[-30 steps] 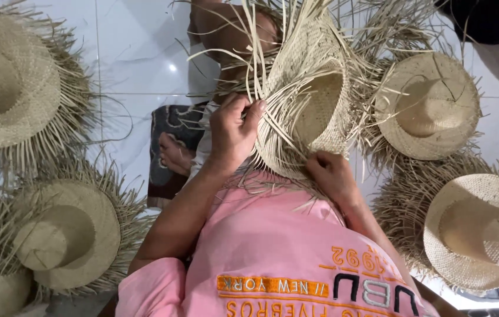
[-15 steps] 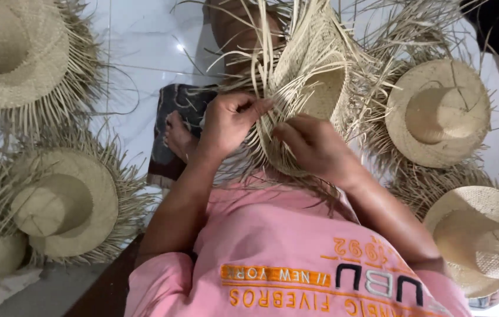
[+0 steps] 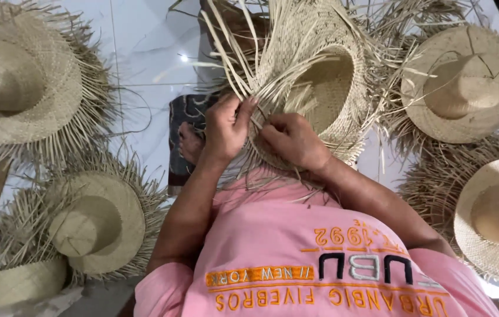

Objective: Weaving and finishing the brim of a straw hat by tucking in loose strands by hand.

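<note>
Straw hats [image 3: 320, 82]: five; hands [image 3: 261, 132]: two.

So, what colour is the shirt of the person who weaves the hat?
Pink shirt, with orange and dark lettering, seen in the head view.

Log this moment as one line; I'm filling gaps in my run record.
left hand: pinching loose straw strands | right hand: gripping brim of unfinished straw hat | surroundings: fringed hats on white tiled floor

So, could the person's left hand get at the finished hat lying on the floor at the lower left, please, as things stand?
Probably yes. The left hand is pinching loose straw strands on the unfinished hat, so it would have to let go first. Nothing lies between that arm and the finished hat beside it on the floor.
</note>
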